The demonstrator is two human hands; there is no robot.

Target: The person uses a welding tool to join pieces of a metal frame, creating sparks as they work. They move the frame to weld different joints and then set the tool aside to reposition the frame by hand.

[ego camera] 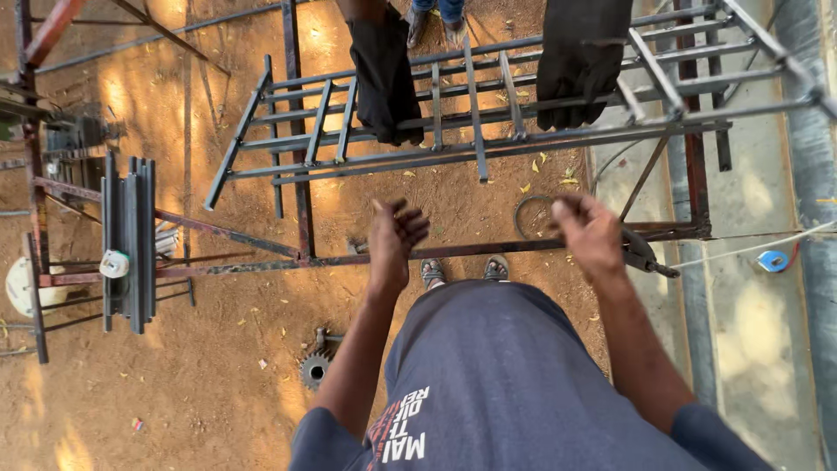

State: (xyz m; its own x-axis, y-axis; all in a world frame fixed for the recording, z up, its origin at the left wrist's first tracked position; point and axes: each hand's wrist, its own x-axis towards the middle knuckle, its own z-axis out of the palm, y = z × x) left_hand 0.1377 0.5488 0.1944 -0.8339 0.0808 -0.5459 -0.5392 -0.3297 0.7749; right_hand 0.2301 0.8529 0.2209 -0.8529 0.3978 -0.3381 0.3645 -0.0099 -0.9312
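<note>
My left hand (394, 237) hovers in front of me with its fingers loosely curled and nothing in it. My right hand (589, 234) is held out beside it, fingers apart and bent, also without anything in its grasp. Both hang above a rusty steel bar (488, 251) near my feet. Beyond it a grey metal grille frame (453, 144) is held up by another person's two black-gloved hands, one glove (385, 74) on the left and the other glove (580, 57) on the right.
A bundle of dark steel bars (129, 240) rests on a rusty frame at left. A small gear-like part (314, 369) lies on the dirt. A blue tape measure (772, 260) and a tool (645, 255) lie at right on concrete.
</note>
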